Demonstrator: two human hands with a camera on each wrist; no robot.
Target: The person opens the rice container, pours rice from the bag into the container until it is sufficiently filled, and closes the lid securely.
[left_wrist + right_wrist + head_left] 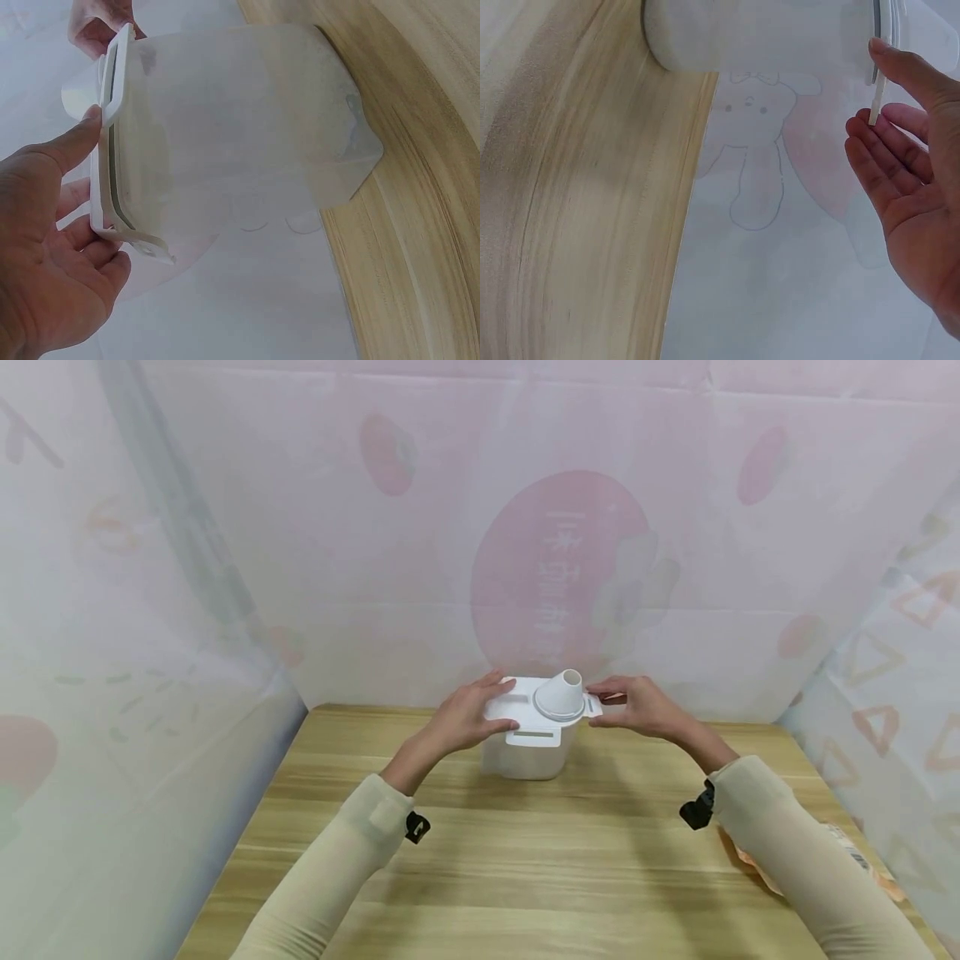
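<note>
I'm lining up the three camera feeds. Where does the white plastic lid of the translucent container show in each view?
Head: white plastic lid at centre, capping the translucent container, between the left hand and right hand.
Left wrist: lid edge-on at upper left, by the left hand.
Right wrist: lid at the top right edge, touched by the right hand.
Shared landmark: the wooden table.

A white translucent container is sitting on a light wood-grain table; pink-patterned sheets are hanging around.
</note>
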